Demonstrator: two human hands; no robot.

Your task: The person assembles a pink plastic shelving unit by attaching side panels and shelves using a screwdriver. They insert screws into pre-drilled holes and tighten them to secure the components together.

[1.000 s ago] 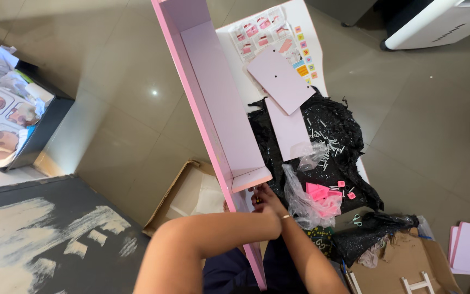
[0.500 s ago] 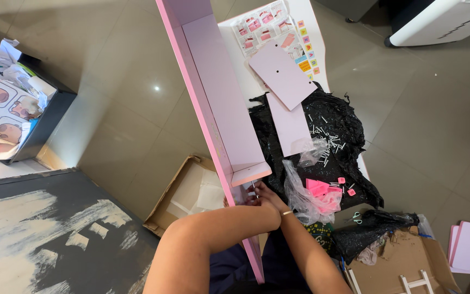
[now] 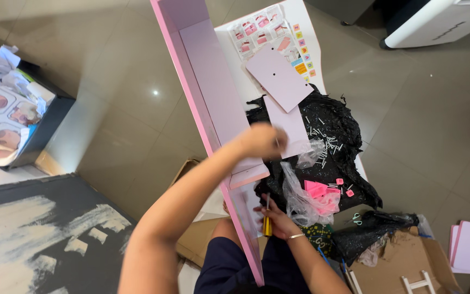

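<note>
A long pink shelf unit (image 3: 213, 98) stands on edge across my lap, running up the middle of the view. My left hand (image 3: 262, 140) is curled and blurred over its pale inner panel, near a small cross shelf (image 3: 251, 177). Whether it pinches anything is unclear. Lower down, to the right of the unit's edge, my right hand (image 3: 279, 220) grips a yellow-handled screwdriver (image 3: 267, 224). Loose screws (image 3: 322, 139) lie scattered on a black plastic sheet (image 3: 349, 163) just right of my left hand.
Two pale pink panels (image 3: 278, 76) and a sticker sheet (image 3: 262, 30) lie at the top. A clear bag (image 3: 305, 201) holds pink parts (image 3: 316, 190). Cardboard boxes (image 3: 403, 261), scissors (image 3: 357, 219), a white appliance (image 3: 436, 22), a box of picture cards (image 3: 1, 109) and a dark mat (image 3: 39, 234) surround me.
My left hand has left the joint near my right hand and risen up along the unit toward the screws. My right hand has stayed low with the screwdriver.
</note>
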